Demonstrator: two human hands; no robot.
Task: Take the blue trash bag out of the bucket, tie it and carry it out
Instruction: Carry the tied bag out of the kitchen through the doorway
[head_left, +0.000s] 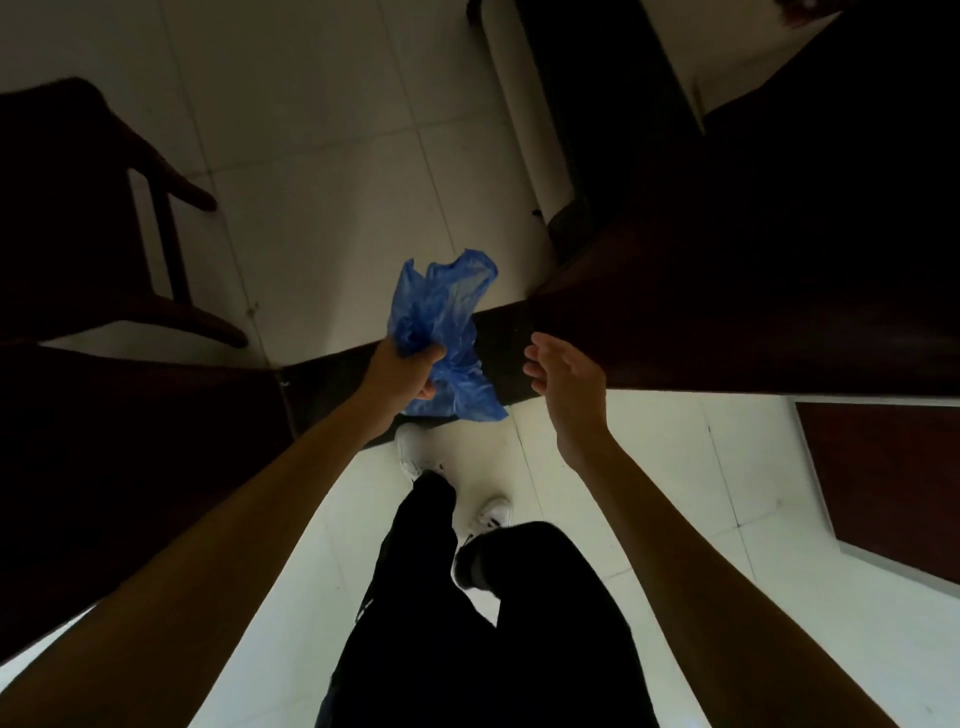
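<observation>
Pale tiled floor (332, 156), dim light; dark furniture closes in on three sides and most of it reads only as silhouette. Dark wooden chair (104, 218) at upper left, detail lost in shadow. Large dark cabinet or door mass (753, 234) fills the upper right, cut off by the frame edge; cannot tell which it is. Dark strip (498, 332) runs across the floor under the hands. No bucket can be made out.

Left hand (410, 369): fingers curled tight round the gathered middle of the blue trash bag (441, 317), held out above the floor near the centre of the view. Bag crumpled, loose plastic fanning above the fist and a bunch hanging below it. Whether it is knotted cannot be told; contents not visible.

Right hand (566, 374): open, fingers spread and slightly bent, holding nothing, just beside the bag but apart from it, in front of the dark mass.

Below: black trousers (467, 623), white shoes (415, 452) on the tiles. Second reddish-brown panel (883, 478) at right edge, cut off.
</observation>
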